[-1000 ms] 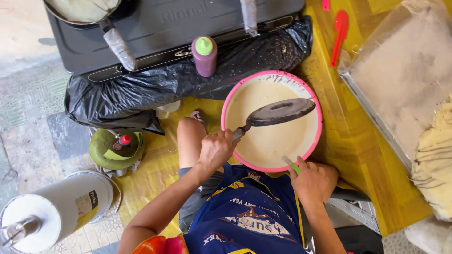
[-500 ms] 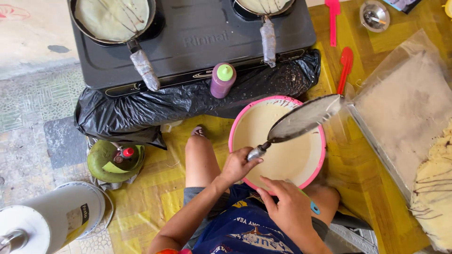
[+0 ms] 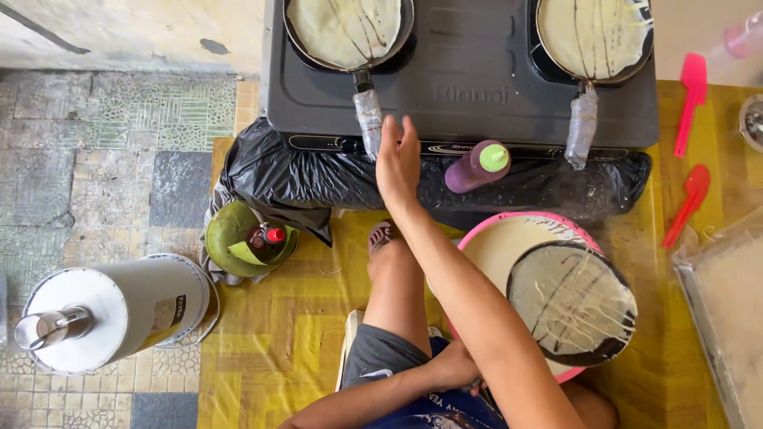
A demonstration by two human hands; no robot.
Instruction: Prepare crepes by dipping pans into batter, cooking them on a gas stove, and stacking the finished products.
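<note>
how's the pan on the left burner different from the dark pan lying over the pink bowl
The left burner pan sits upright on the stove, holding pale batter with a few dark streaks; the right hand reaches toward its wrapped handle. The dark pan lies face-down over the pink bowl, its black surface streaked pale. Both are round.

Right hand point(image 3: 397, 163) has left the bowl, reaching toward stove point(image 3: 469, 87)

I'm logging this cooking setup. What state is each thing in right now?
Left pan: on stove, thin batter layer inside.
Right pan: on stove, batter layer inside.
Third pan: streaked with batter, over the pink basin.
Purple squeeze bottle: capped, lying tilted.
Right hand: open, reaching toward left pan's handle.
Left hand: closed on something; cannot tell what.
</note>
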